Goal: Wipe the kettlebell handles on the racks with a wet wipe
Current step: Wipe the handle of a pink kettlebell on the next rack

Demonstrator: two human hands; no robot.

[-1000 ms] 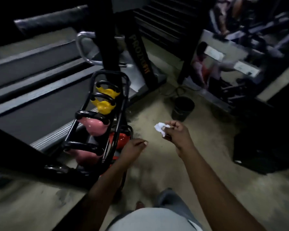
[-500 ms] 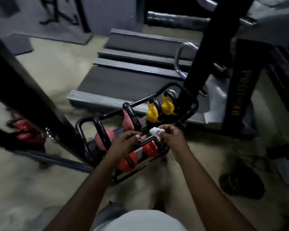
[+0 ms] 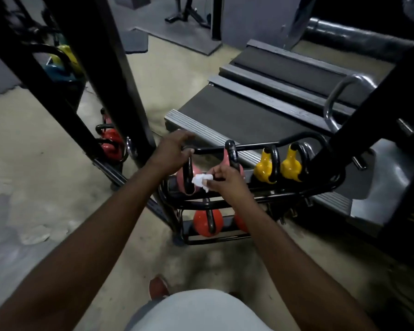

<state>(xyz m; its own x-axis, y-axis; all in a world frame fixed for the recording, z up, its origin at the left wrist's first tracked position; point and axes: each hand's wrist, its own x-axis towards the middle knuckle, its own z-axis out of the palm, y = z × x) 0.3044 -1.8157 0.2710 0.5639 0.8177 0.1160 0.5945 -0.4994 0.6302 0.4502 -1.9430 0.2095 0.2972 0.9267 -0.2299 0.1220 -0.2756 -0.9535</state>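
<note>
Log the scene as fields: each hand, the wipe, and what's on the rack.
left hand: at the top of the left pink kettlebell's handle; grip unclear
right hand: pinches wet wipe
wipe position: right beside that handle, contact unclear
upper tier: two pink, two yellow kettlebells
lower tier: red kettlebell
rack: black, on floor beside treadmill

Lower red kettlebell (image 3: 239,223) mostly behind right forearm (image 3: 261,216), left hand (image 3: 171,152) blurred, perhaps gripping rack rail (image 3: 210,150)
</note>
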